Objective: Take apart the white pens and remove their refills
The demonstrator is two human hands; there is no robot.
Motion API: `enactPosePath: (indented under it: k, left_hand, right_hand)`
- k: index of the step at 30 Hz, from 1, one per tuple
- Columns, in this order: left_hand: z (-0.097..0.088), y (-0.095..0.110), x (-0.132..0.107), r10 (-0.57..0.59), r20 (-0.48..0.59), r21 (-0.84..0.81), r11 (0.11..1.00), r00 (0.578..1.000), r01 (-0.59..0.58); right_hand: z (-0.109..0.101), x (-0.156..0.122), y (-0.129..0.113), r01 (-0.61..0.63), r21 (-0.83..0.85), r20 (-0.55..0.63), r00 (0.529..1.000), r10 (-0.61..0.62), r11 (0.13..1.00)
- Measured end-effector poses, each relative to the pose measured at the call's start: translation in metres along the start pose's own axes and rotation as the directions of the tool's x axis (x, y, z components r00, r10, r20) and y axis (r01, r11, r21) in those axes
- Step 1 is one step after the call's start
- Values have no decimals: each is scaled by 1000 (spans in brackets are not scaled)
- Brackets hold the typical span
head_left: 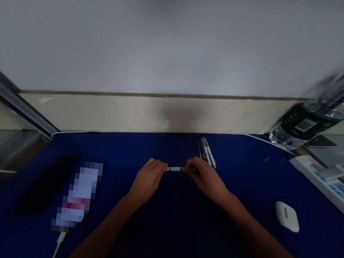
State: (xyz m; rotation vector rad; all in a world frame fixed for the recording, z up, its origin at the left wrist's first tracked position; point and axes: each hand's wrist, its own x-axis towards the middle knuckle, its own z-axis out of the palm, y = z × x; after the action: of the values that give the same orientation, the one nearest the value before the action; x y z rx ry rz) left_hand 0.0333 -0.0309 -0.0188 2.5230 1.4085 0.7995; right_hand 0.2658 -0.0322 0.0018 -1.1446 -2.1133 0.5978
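Observation:
Between my two hands a slim white pen [175, 169] with dark markings lies level, a little above or on the blue table surface; I cannot tell which. My left hand [148, 180] pinches its left end between thumb and fingers. At the other end, the fingers of my right hand [205, 177] close around the pen's darker part and hide its tip. Just beyond my right hand, several similar pens [207, 151], white and dark, lie side by side on the table.
A blue mat [145, 142] covers the table up to the wall. At left are a lit, blurred phone [79, 193] with a charging cable [59, 243] and a dark flat object [46, 184]. To the right are a white earbud case [287, 216], a power strip [330, 188] and a water bottle [306, 122].

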Motion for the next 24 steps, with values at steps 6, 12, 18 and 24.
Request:
enactPosePath:
  k: [6, 12, 18, 24]
  left_hand:
    - [-2, 4, 1, 50, 11, 52, 997, 999, -51]
    - [-5, 10, 0, 85, 116, 127, 987, 990, -100]
    - [6, 9, -5, 146, 150, 184, 968, 978, -172]
    - [7, 9, -5, 126, 129, 258, 953, 984, -156]
  right_hand:
    - [0, -1, -5, -47, 105, 60, 997, 41, 993]
    - [8, -1, -9, -37, 189, -26, 999, 42, 981]
    - [14, -3, -13, 5, 171, -9, 1000, -3, 985]
    - [10, -1, -12, -89, 173, 36, 996, 84, 981]
